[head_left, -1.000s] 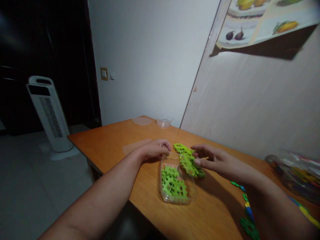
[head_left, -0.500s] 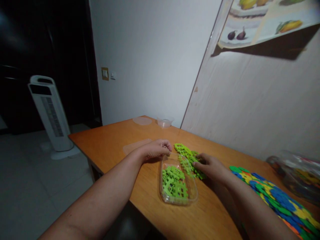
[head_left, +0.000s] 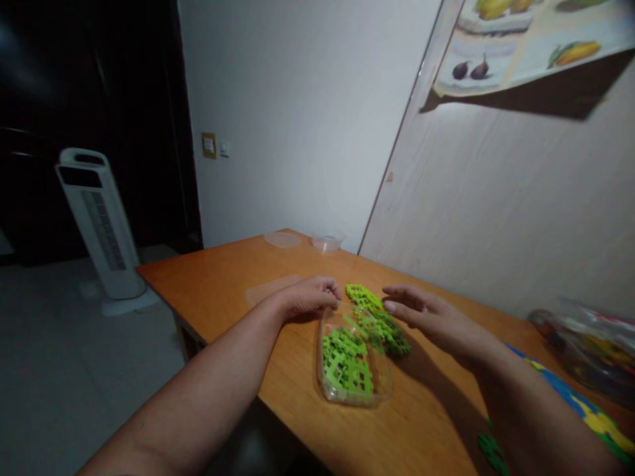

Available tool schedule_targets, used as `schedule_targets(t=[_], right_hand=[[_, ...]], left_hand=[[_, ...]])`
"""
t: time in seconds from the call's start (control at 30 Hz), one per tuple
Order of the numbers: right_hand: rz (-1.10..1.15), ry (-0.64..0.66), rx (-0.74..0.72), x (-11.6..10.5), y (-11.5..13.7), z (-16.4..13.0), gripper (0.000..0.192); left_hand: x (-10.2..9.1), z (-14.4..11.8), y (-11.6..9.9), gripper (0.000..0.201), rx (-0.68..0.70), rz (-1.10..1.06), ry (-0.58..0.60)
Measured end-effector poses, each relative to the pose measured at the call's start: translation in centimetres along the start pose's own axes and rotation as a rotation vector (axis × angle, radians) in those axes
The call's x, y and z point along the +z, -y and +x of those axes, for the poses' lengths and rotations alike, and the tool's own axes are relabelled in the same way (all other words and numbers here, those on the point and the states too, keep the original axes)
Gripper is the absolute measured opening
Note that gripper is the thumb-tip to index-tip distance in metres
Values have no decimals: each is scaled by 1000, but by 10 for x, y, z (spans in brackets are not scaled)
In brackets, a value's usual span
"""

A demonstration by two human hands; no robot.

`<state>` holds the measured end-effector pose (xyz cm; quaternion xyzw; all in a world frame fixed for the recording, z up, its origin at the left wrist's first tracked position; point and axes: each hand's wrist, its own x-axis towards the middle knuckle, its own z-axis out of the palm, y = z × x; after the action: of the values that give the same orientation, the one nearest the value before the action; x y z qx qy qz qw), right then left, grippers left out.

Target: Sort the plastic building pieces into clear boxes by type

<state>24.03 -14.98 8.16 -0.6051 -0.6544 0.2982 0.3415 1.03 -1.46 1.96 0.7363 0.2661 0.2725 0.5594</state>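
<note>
A clear plastic container (head_left: 381, 390) sits on the table with several light-green lattice-like plastic pieces (head_left: 347, 362) inside. My left hand (head_left: 312, 296) is at its far left corner, fingers curled and closed on the rim. Just beyond and right of the container lies a loose pile of the same green pieces (head_left: 367, 297). Over the right side of this pile hovers my right hand (head_left: 421, 311), open, with thumb and fingers apart and nothing visible between them.
A flat clear lid (head_left: 268, 289) lies partly behind my left arm. Toward the back are a round lid (head_left: 282, 239) and a small clear tub (head_left: 326, 243). Multicoloured pieces (head_left: 590, 413) spread at right, near a filled clear bag (head_left: 590, 344). A tower fan (head_left: 102, 225) stands on the floor.
My right hand has lifted off the green pile and moved slightly up and right, its fingers opening. The left hand and the container have stayed in place.
</note>
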Motion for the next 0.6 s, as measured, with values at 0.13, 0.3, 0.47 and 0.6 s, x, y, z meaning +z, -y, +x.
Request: schedule_targets(t=[0.13,0.3,0.47,0.6], right_hand=[[-301,-103,88,5,-34,12,43],[-481,-85,185,11,-68,21,37],[-456,-110,165,8,-60,20,36],[-252,-61,98,7,-21,8,41]], left_hand=[[-1,1,1,18,9,22,-1],[-2,1,1,20,0,14,6],[-1,3,3,20,-3,3,8],[0,2,2,21,-12,-9,5]])
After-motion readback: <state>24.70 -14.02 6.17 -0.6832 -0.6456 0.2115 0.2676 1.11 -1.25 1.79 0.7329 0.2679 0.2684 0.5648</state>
